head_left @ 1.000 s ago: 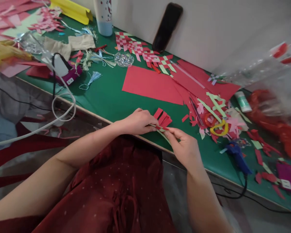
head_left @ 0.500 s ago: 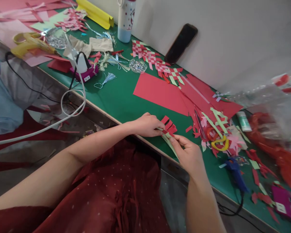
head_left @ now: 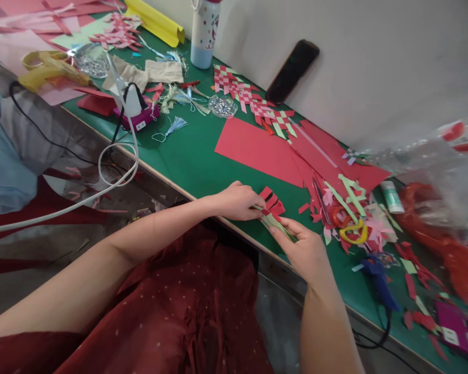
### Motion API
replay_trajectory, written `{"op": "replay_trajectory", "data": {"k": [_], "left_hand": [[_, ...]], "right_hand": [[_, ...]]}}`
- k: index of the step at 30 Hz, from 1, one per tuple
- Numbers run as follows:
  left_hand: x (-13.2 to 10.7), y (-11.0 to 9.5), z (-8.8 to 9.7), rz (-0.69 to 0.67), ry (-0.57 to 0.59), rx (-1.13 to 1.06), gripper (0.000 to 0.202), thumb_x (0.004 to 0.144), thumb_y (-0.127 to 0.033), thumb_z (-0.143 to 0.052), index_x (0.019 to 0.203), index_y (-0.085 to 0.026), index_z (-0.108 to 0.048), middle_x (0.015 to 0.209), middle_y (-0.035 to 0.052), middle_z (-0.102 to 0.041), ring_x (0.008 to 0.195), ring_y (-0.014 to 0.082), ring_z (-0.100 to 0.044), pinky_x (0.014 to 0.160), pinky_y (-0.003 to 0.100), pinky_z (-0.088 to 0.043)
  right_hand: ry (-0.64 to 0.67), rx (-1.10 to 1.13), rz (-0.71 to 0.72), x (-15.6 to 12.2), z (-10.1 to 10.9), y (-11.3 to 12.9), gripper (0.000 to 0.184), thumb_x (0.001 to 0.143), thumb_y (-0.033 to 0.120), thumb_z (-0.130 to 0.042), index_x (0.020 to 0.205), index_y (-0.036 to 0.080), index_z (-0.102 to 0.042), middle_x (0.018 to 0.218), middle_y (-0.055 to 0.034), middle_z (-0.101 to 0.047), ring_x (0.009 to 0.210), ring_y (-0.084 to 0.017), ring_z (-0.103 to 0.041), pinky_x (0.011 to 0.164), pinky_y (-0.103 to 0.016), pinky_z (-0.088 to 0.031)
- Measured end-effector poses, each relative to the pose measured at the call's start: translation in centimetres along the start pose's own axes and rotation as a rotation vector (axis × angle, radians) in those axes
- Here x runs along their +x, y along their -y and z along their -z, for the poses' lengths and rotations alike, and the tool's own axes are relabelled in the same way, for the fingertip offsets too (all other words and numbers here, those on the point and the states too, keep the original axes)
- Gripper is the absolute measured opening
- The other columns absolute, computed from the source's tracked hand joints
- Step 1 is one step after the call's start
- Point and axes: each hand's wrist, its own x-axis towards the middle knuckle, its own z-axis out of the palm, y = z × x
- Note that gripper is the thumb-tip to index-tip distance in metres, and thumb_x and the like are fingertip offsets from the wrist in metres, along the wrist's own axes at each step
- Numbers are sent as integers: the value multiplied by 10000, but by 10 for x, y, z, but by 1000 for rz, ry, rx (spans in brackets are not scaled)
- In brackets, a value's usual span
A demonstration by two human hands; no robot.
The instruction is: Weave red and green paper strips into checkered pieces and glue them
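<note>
At the near edge of the green table (head_left: 187,161), the right hand (head_left: 306,252) pinches pale green strips (head_left: 274,222); the left hand (head_left: 239,202) closes on their left end. Red slit paper (head_left: 272,201) fans out between them, on the far side. An uneven tug could tear the narrow strips or slip them loose. Farther off lies a red sheet (head_left: 259,150); beyond it, woven paper (head_left: 239,92).

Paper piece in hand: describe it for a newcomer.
Start at the green table; near its front edge, the left hand and right hand hold the paper piece between them. It alone is held, red strips fanning beside pale green ones; the red sheet behind lies flat.
</note>
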Motion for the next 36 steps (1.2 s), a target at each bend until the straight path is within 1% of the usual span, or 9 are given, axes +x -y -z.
{"op": "replay_trajectory", "data": {"k": [6, 13, 16, 20, 23, 26, 28, 31, 36], "left_hand": [[1, 0, 0, 2, 12, -9, 212, 902, -312, -530, 777, -219, -674, 717, -20, -661, 795, 177, -601, 779, 321, -299], [-2, 2, 4, -38, 24, -19, 159, 892, -288, -553, 870, -243, -703, 798, -22, -708, 834, 177, -626, 808, 326, -311], [-3, 4, 4, -87, 17, -9, 152, 892, -237, -563, 913, -262, -711, 847, -32, -731, 860, 168, -632, 803, 317, -321], [-8, 6, -1, -131, -65, 28, 204, 948, -227, -516, 1012, -267, -705, 1035, -1, -734, 1056, 202, -579, 917, 364, -316], [-19, 7, -4, -207, -151, 107, 247, 963, -207, -475, 1051, -272, -696, 1133, 10, -710, 1170, 225, -516, 1004, 415, -296], [-33, 8, -4, -292, -201, 209, 366, 872, -62, -466, 1136, -224, -660, 1213, 44, -671, 1211, 234, -501, 1002, 407, -369], [-41, 4, -4, -304, -210, 223, 399, 838, -15, -450, 1137, -185, -652, 1192, 73, -668, 1174, 229, -524, 986, 391, -423], [-47, -7, -5, -294, -237, 185, 332, 855, -6, -425, 1048, -140, -658, 1088, 95, -682, 1064, 207, -569, 952, 361, -475], [-42, -25, -8, -216, -192, 138, 165, 947, -245, -523, 1034, -145, -623, 987, 84, -677, 935, 205, -601, 877, 372, -504]], "right_hand": [[11, -23, 24, 1, 0, -2, 320, 844, 417, -579, 997, 201, -759, 931, -61, -783, 833, -251, -729, 729, -337, -561], [-19, -74, 133, 0, 0, 0, 293, 878, 381, -557, 1021, 215, -751, 938, -53, -783, 842, -243, -732, 721, -338, -563], [-72, -114, 216, -2, 0, 1, 264, 895, 359, -548, 1018, 235, -746, 961, -50, -781, 867, -240, -726, 831, -388, -537], [-151, -160, 340, -8, -4, 1, 213, 917, 302, -547, 993, 261, -743, 972, -27, -781, 896, -216, -724, 1047, -464, -379], [-227, -278, 487, -16, -13, 0, 206, 928, 190, -545, 1017, 234, -725, 975, -22, -782, 927, -197, -725, 1090, -463, -295], [-276, -418, 628, -25, -25, -1, 243, 921, 102, -540, 1065, 223, -695, 1027, -15, -775, 989, -191, -712, 1089, -455, -273], [-272, -429, 626, -29, -32, 0, 235, 915, 115, -565, 1076, 234, -686, 1077, -14, -764, 1029, -196, -698, 1088, -457, -270], [-268, -402, 584, -36, -35, 2, 216, 905, 188, -616, 1109, 232, -670, 1136, -32, -745, 1067, -217, -679, 1078, -469, -295], [-295, -314, 538, -45, -24, -3, 297, 881, 278, -658, 1172, 223, -637, 1170, -63, -726, 1113, -251, -642, 1053, -485, -365]]}}
